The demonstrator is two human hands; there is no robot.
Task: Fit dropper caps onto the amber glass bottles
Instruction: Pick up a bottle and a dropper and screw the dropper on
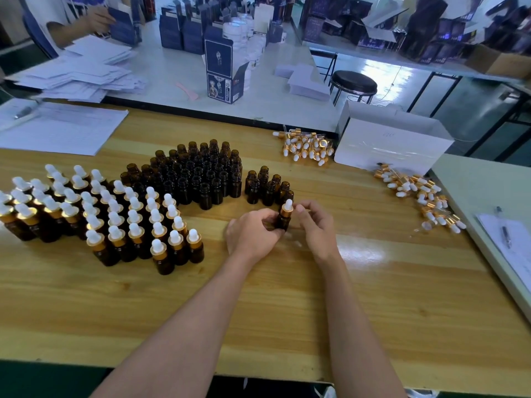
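Observation:
My left hand (pixel 253 234) grips an amber glass bottle (pixel 284 221) that stands on the wooden table (pixel 287 311). A dropper cap (pixel 287 207) with a gold collar and white bulb sits on its neck. My right hand (pixel 314 222) is beside the cap with curled fingers, thumb tip next to the bulb; whether it touches is unclear. Several capped bottles (pixel 115 219) stand in rows at the left. Several uncapped bottles (pixel 201 173) cluster behind, with a smaller group (pixel 268 186) just behind my hands. Loose caps lie in two piles (pixel 306 146) (pixel 425 196).
A white cardboard box (pixel 393 145) stands at the back right. Paper sheets (pixel 60 127) lie at the back left. A clipboard with a pen (pixel 505 234) rests on the grey side table at right. Another person's arm (pixel 83 24) works at the far table with dark blue cartons (pixel 224 73).

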